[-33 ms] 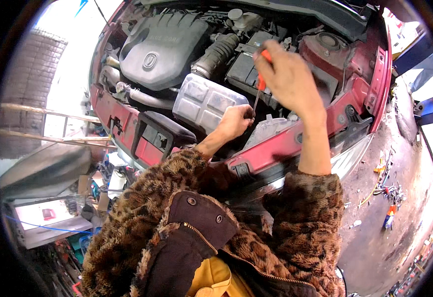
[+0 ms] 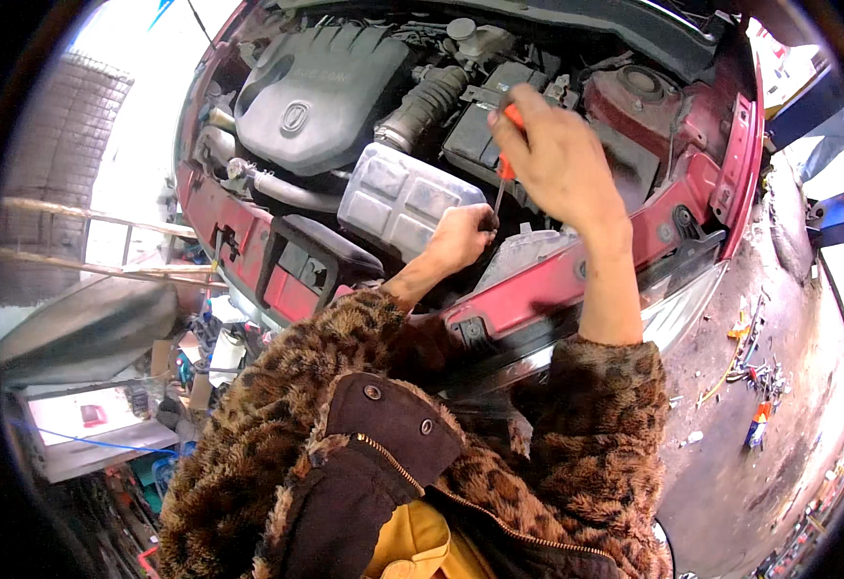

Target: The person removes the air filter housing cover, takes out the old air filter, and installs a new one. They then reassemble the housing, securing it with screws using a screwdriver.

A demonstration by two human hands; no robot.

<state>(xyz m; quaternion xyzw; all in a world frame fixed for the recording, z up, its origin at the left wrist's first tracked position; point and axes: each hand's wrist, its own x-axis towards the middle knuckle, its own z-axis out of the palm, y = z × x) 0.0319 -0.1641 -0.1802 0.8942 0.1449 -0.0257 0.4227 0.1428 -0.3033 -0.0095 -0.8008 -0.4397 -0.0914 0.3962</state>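
My right hand (image 2: 568, 166) is closed round the orange handle of a screwdriver (image 2: 507, 166). The screwdriver stands almost upright, its thin shaft pointing down beside my left fingertips; its tip is hidden. My left hand (image 2: 462, 237) rests at the right end of a translucent ribbed plastic box (image 2: 402, 196), fingers curled together. What they pinch, if anything, is too small to make out. Both hands are over the front of a red car's engine bay, just behind the front crossmember (image 2: 557, 299).
A grey engine cover (image 2: 320, 96) lies to the left, with a ribbed air hose (image 2: 422, 108) beside it. Behind my right hand is the black battery (image 2: 475, 140). Clear headlight plastic (image 2: 523, 253) lies near the crossmember. Tools (image 2: 760, 376) are scattered on the floor at right.
My right hand has shifted slightly downward with the screwdriver, which now stands a little more upright. My left hand stays at the box's end.
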